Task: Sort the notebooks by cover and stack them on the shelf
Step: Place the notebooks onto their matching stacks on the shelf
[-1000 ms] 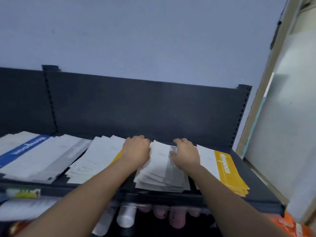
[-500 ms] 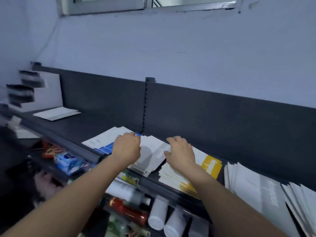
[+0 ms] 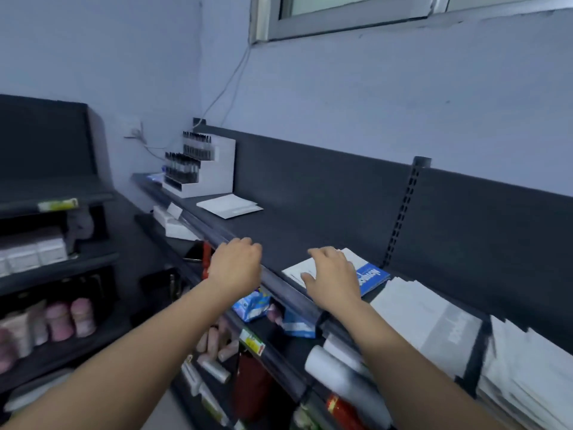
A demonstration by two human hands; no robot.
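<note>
A long dark shelf (image 3: 279, 225) runs from the far left to the near right. On it lies a blue-and-white notebook stack (image 3: 370, 273), and my right hand (image 3: 333, 279) hovers over its left part with fingers loosely spread. To its right lie a white-grey notebook stack (image 3: 428, 318) and another white stack (image 3: 527, 367). A small white notebook pile (image 3: 231, 206) sits far left on the shelf. My left hand (image 3: 237, 263) hangs above the shelf's front edge, fingers curled downward, holding nothing.
A white tiered display of small dark bottles (image 3: 198, 164) stands at the shelf's far left end. Lower shelves hold white tubes (image 3: 344, 370), blue packets (image 3: 251, 304) and red items. Another dark rack (image 3: 52, 243) with pink bottles stands at the left.
The view has swung left along the shelf. Both hands have come off the white notebook stacks and moved left; the right hand now hovers over the blue-and-white stack.
</note>
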